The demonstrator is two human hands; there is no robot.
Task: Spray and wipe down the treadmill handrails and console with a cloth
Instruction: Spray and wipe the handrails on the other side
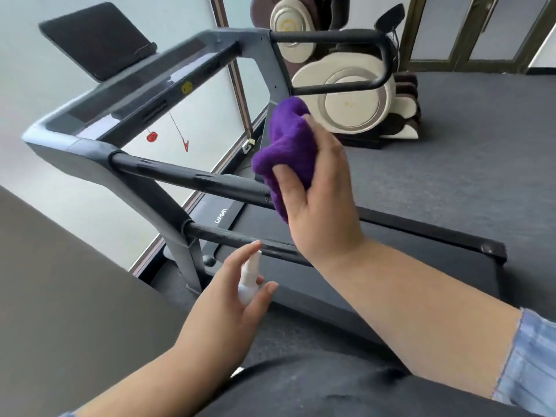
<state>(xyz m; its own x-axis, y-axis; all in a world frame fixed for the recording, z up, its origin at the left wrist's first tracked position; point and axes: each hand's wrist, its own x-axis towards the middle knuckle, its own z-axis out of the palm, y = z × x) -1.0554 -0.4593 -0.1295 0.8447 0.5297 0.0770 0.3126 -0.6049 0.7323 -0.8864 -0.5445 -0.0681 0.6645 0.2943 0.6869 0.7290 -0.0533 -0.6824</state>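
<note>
Head view shows my right hand (319, 188) gripping the purple cloth (285, 152) against the near handrail (192, 176), which runs leftward toward the console (168, 82); my left hand (234, 299) holds the spray bottle (249, 281) below.

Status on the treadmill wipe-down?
Left hand grips white spray bottle. Right hand holds purple cloth at black handrail. Nothing blocking.

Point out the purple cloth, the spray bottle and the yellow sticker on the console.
purple cloth (285, 152): head view, middle of the bunched fabric.
spray bottle (249, 284): head view, white body.
yellow sticker (186, 87): head view, sticker centre.
</note>
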